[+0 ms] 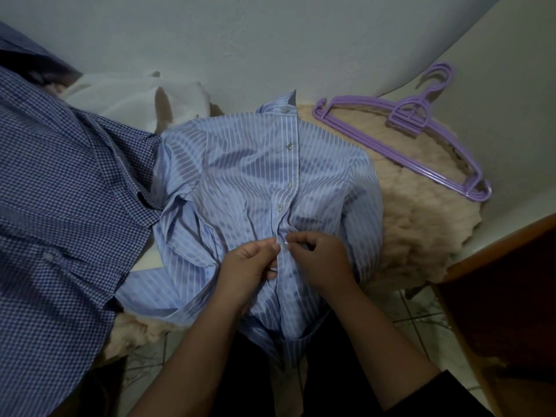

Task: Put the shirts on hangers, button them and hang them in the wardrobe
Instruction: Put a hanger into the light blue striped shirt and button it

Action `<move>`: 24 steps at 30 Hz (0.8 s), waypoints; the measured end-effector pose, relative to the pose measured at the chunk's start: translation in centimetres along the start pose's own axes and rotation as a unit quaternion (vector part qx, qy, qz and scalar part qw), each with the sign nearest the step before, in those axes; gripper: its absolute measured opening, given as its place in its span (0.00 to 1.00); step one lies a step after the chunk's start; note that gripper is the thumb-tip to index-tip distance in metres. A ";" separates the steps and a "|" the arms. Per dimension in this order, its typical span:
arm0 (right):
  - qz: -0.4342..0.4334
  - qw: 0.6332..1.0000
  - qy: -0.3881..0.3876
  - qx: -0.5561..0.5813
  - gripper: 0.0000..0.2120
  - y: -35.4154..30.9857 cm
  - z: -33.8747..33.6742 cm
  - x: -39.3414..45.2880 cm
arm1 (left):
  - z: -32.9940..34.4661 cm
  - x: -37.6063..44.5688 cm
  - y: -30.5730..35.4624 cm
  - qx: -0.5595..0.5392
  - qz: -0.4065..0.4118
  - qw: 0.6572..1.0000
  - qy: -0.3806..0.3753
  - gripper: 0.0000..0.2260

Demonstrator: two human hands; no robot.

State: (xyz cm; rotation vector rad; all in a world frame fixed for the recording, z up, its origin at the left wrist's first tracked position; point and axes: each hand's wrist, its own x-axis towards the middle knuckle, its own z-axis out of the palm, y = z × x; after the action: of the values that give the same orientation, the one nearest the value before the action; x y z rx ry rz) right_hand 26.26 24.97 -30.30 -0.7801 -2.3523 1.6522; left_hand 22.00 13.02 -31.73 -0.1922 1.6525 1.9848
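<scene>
Across the middle of the fluffy beige blanket (415, 224) lies a light blue striped shirt (240, 176), front up, collar toward the wall and hem hanging over the near edge toward the person. Its placket runs down the centre, and several small pale buttons (289, 185) along the upper part look fastened. Both hands meet low on that placket. The left hand (246, 266) pinches the fabric edge between thumb and forefinger, fingers pressed together on the cloth. The right hand (322, 257) does the same from the other side, its fingertips (293, 243) closed on the opposite edge, touching the left hand's tips at a small pale spot that may be a button; it is too small to be sure. The lower front of the shirt below the hands bunches in folds.

Along the left side of the blanket a dark blue checked shirt (60, 191) is spread out, its edge overlapping the striped shirt's sleeve. A white cloth (135, 97) sits crumpled at the far edge against the wall. At the far right corner rests a stack of purple plastic hangers (421, 127), hooks pointing to the wall, well apart from the hands. A brown wooden piece of furniture (511, 296) stands at the right, and tiled floor (421, 314) shows below the blanket's near edge.
</scene>
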 end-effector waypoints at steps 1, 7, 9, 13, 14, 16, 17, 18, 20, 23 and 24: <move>-0.005 1.000 -0.005 0.003 0.08 0.1 0.0 0.1 | 0.0 0.0 0.0 -0.009 0.002 1.000 -0.001 0.09; -0.070 0.996 -0.033 -0.031 0.10 0.3 -0.2 0.2 | 0.1 -0.1 -0.1 -0.051 0.028 0.998 0.012 0.11; -0.092 0.993 -0.040 -0.055 0.09 0.3 -0.1 0.2 | 0.3 0.0 -0.4 -0.058 0.041 0.997 0.027 0.12; -0.111 0.989 -0.042 -0.083 0.09 0.6 0.2 0.3 | 0.4 0.3 -0.8 -0.032 0.063 0.997 0.034 0.13; -0.113 0.989 -0.037 -0.088 0.09 0.7 0.2 0.3 | 0.4 0.3 -0.7 -0.028 0.067 0.997 0.033 0.13; -0.123 0.987 -0.033 -0.100 0.07 0.9 0.3 0.3 | 0.5 0.3 -0.6 -0.021 0.070 0.997 0.028 0.13; -0.131 0.985 -0.036 -0.110 0.06 0.7 0.2 0.2 | 0.6 0.3 -0.6 -0.020 0.071 0.997 0.027 0.13; -0.139 0.981 -0.045 -0.125 0.09 0.6 0.2 -0.1 | 0.6 0.3 -0.6 -0.019 0.072 0.997 0.027 0.13; -0.161 0.972 -0.070 -0.157 0.22 0.0 -0.1 -0.7 | 0.7 0.3 -0.6 -0.021 0.075 0.997 0.024 0.13; -0.190 0.964 -0.104 -0.153 0.23 0.0 -0.2 -0.7 | 0.8 0.2 -0.6 -0.022 0.079 0.996 0.022 0.12; -0.185 0.965 -0.115 -0.149 0.20 0.2 -0.1 -0.5 | 0.8 0.2 -0.5 -0.024 0.079 0.996 0.023 0.12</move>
State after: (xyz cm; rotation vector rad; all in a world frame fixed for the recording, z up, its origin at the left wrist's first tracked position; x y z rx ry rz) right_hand 26.74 24.82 -30.34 -0.1666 -2.7358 1.3123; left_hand 22.30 13.86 -32.08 -0.1279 1.6960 2.1537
